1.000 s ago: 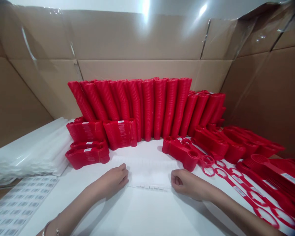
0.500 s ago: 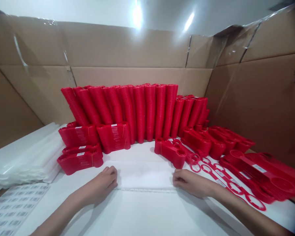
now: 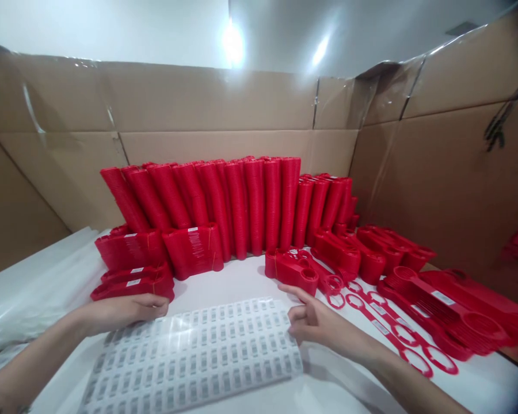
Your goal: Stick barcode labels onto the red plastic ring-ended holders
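A sheet of barcode labels [image 3: 198, 357] lies tilted in front of me, shiny along its far edge. My left hand [image 3: 144, 309] grips its far left corner, with the thumb hidden. At the right edge, my right hand [image 3: 311, 319] pinches the sheet with curled fingers while the index finger points outward. Just beyond that finger stands a banded bundle of red plastic pieces [image 3: 290, 269] with ring-shaped ends. Close behind my left hand are more banded red bundles [image 3: 133, 283] bearing small white labels.
Tall stacks of red pieces [image 3: 237, 210] line the back of the white table [image 3: 237, 277]. Loose flat red pieces [image 3: 388, 328] and a fanned stack [image 3: 444, 310] lie at right. Clear plastic bags [image 3: 34, 282] are piled at left. Cardboard walls [image 3: 224, 100] surround the table.
The label sheet has come from the far left to the middle, now between both hands. My left hand moved left, and my right index finger has stretched out. The view shifted slightly.
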Demonstrator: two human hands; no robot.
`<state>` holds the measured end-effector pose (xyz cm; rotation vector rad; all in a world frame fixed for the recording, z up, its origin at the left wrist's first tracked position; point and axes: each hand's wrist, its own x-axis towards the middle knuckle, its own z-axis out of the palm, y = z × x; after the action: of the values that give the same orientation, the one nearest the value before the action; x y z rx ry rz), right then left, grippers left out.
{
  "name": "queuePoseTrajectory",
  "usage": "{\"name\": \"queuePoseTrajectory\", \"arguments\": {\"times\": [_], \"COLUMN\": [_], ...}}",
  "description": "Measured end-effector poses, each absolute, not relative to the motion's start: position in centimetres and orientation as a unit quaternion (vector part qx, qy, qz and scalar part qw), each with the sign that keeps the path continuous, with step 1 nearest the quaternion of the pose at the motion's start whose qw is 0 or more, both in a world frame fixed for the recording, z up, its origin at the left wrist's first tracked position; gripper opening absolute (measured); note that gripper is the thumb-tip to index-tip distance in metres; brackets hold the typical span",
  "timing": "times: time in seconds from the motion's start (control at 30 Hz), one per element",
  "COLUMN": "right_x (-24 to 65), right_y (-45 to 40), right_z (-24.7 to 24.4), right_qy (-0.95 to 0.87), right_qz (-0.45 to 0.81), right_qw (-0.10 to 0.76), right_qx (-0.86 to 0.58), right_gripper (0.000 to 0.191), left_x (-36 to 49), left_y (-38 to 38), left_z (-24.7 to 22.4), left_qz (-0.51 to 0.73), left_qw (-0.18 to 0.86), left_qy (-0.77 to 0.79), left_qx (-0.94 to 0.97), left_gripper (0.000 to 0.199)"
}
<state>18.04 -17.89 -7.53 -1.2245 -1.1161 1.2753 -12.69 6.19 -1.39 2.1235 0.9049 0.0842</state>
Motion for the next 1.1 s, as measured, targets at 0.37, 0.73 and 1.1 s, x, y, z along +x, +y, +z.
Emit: {"name": "queuePoseTrajectory", "arguments": {"times": [0.37, 0.73, 1.1], "right_x": [16.8, 23.2, 21.1], "right_y": [-14.4, -13.4, -13.4], "right_z": [-8.2, -6.2, -7.5], "right_qy": [-0.593, -0.564, -0.584], "right_qz": [0.145, 0.048, 0.036], "right_qw": [0.331, 0.248, 0.326], "right_qx": [-0.719, -0.786, -0.743], "right_gripper": [0.045, 0.035, 0.033], "left_x": [-6.8, 8.9, 11.6], "left_y": [0.2, 1.6, 2.1], "left_z": [-4.1, -5.8, -5.5], "left_qz": [0.081, 0.26, 0.226], "left_qw": [0.217, 0.186, 0.208], "left_qy": [0.249, 0.18, 0.24], "left_qx": [0.941, 0.93, 0.921], "left_gripper": [0.033, 0.025, 0.018]}}
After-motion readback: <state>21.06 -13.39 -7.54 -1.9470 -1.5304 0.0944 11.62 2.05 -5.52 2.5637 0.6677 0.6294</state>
